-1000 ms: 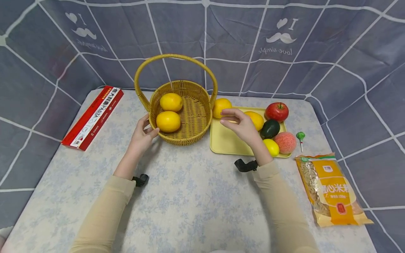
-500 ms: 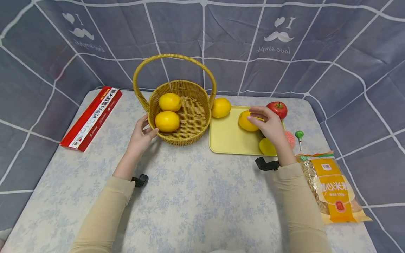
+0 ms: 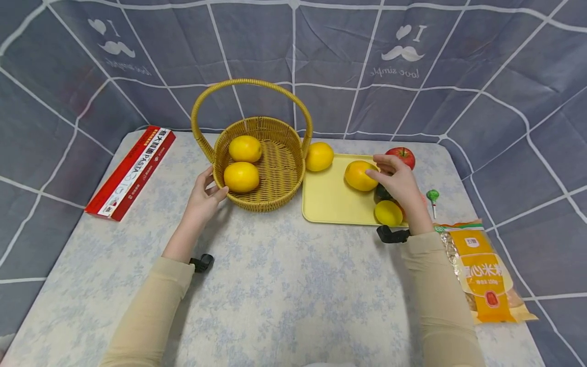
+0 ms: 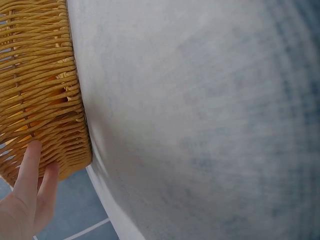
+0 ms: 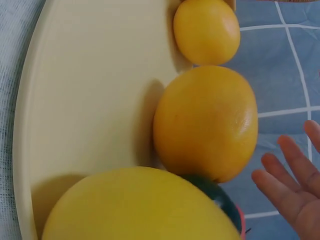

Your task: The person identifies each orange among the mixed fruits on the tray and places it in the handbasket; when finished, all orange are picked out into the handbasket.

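Note:
A woven basket (image 3: 272,168) with a tall hooped handle holds two yellow-orange fruits (image 3: 241,177). Against its left side rests my left hand (image 3: 203,198), and the left wrist view has straight fingers (image 4: 29,167) touching the weave. On the pale yellow tray (image 3: 337,201) lies an orange-yellow fruit (image 3: 359,176). My right hand (image 3: 401,186) hovers at that fruit's right side with fingers spread and nothing gripped. A lemon (image 3: 388,213) and a dark green avocado (image 3: 381,193) sit just below that hand, the avocado partly hidden.
Another yellow-orange fruit (image 3: 319,156) sits between basket and tray. A red apple (image 3: 403,157) is at the tray's far right corner. Further right are a green lollipop (image 3: 433,196) and a noodle bag (image 3: 486,275). A red pasta box (image 3: 130,173) lies at left.
My right hand has moved right across the tray, from near the fruit beside the basket to the right side of the tray's orange-yellow fruit. The left hand stays at the basket.

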### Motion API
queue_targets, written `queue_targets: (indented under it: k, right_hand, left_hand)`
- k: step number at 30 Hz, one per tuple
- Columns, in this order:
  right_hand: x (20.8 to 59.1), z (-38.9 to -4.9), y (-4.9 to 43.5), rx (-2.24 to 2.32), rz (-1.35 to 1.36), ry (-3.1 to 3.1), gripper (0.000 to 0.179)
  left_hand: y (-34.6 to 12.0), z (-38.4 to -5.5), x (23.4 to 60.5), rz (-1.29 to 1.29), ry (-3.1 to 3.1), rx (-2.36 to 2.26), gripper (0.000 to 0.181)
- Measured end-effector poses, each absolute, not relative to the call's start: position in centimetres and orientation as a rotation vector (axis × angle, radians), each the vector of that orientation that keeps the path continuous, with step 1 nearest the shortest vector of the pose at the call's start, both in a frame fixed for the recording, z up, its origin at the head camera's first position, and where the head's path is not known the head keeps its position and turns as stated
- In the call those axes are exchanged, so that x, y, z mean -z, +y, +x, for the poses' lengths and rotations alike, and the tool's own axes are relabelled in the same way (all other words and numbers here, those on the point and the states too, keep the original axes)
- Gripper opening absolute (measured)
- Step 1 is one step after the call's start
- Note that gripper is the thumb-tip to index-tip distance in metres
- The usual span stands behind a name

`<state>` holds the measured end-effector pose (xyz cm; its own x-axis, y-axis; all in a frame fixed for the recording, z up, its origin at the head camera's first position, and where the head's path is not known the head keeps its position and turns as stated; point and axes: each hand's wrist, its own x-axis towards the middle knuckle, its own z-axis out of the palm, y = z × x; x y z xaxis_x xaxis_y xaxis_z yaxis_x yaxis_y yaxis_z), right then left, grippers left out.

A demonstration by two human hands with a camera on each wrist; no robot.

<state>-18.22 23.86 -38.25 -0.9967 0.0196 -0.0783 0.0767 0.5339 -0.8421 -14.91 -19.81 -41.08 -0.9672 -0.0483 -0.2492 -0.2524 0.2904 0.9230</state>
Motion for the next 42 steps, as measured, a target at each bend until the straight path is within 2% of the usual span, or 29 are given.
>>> queue_targets:
  k: [21,42]
  right_hand:
    - [39.0,-20.4,22.6,0.989,0.087,2.754,0.082]
    - [40.3,-20.6,20.9,0.762,0.045,2.882,0.083]
  left_hand:
    - [-19.9,-14.6,41.1,-0.272,2.379,-1.787,0.077]
    - [-20.0,-14.8,41.2,-0.220,2.373,-1.778,0.078]
